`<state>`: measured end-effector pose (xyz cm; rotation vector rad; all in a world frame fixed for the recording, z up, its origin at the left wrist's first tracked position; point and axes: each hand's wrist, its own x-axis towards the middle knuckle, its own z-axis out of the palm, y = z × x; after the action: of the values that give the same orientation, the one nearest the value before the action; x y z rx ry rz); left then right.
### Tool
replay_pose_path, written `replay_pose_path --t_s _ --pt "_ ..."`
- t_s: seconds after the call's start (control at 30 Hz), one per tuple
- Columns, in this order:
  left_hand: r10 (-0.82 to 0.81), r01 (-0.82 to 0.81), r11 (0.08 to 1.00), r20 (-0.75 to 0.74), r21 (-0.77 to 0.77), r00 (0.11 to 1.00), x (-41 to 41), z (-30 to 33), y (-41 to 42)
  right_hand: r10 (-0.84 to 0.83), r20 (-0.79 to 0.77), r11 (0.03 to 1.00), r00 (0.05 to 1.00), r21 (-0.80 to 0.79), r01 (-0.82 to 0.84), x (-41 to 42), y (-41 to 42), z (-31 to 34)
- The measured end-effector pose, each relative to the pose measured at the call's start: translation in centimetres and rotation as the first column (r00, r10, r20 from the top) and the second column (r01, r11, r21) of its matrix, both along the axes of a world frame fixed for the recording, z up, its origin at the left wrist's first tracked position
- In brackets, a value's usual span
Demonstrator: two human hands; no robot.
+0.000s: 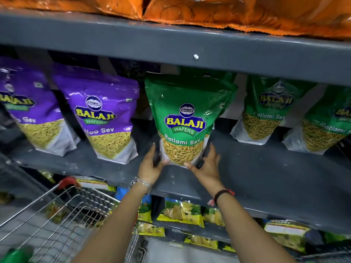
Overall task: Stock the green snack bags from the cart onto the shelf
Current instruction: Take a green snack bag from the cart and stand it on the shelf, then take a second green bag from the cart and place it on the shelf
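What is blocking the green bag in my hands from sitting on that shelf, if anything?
Nothing visible. The green bag is held at its base by the left hand and right hand, already standing on the shelf in the gap between purple bag and other green bags.

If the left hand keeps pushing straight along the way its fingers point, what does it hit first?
The left hand already touches the lower left edge of the green Ratlami Sev bag. Past that lies the dark gap beside the purple Aloo Sev bag, probably the shelf back; depth is unclear.
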<state>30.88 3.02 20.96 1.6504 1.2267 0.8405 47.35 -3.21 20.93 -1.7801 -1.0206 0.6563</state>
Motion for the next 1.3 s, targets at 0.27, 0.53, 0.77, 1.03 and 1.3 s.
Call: replay_pose_path --t_s 0.27,0.53,0.77,1.03,1.3 --pt "0.496 -0.454 0.861 -0.183 0.228 0.849 -12.6 -1.2 -8.9 0.119 0.123 0.975 0.985 0.173 -0.14 -11.6 -5.1 -1.3" --pt "0.749 -0.88 0.446 -0.471 -0.163 0.467 -29.1 -9.1 -19.2 0.773 0.186 0.631 0.607 -0.131 -0.764 -28.4 -2.6 -5.1" --pt "0.682 -0.79 0.294 -0.461 -0.538 0.568 -35.7 -18.5 -22.4 0.99 0.018 0.12 0.138 -0.613 -0.781 -38.3 -0.9 -15.4" --pt "0.77 -0.521 0.334 -0.091 -0.786 0.631 -38.1 -26.0 -20.9 0.983 -0.182 -0.123 0.029 -0.763 -0.635 -41.4 0.6 -25.6" --pt "0.853 -0.482 0.358 0.069 -0.8 0.518 -37.3 -26.4 -19.6 0.94 -0.296 -0.1 0.166 -0.709 -0.698 -41.6 0.3 -26.3"
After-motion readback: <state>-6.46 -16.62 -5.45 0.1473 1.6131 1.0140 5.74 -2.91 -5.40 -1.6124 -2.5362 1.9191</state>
